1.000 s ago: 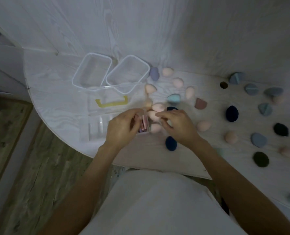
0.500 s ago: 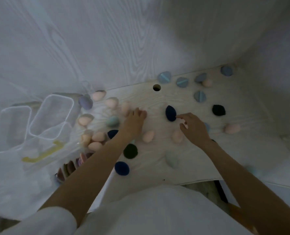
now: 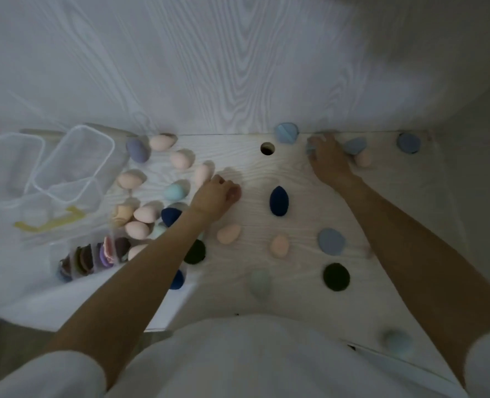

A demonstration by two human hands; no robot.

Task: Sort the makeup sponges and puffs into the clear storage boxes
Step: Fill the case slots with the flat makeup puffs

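Makeup sponges and puffs lie scattered over the white table [image 3: 266,294]. Two clear boxes [image 3: 74,130] stand at the far left, holding nothing. In front of them a clear divided box [image 3: 66,251] holds several brown and purple puffs on edge. My left hand [image 3: 213,196] sits mid-table with its fingers curled round a dusty pink puff [image 3: 236,193]. My right hand [image 3: 328,160] reaches to the back wall, its fingers curled over a light blue puff [image 3: 309,147]. A navy sponge [image 3: 279,201] lies between the hands.
A clear lid with a yellow handle [image 3: 50,222] lies by the boxes. Peach sponges [image 3: 144,214] cluster near the left arm. Blue puffs [image 3: 286,133] line the back wall beside a round cable hole [image 3: 267,148]. Black puffs [image 3: 336,276] sit near the front edge.
Both hands left the divided box and went right. The left hand closed on the dusty pink puff; the right hand moved past the navy sponge to the blue puff at the back.
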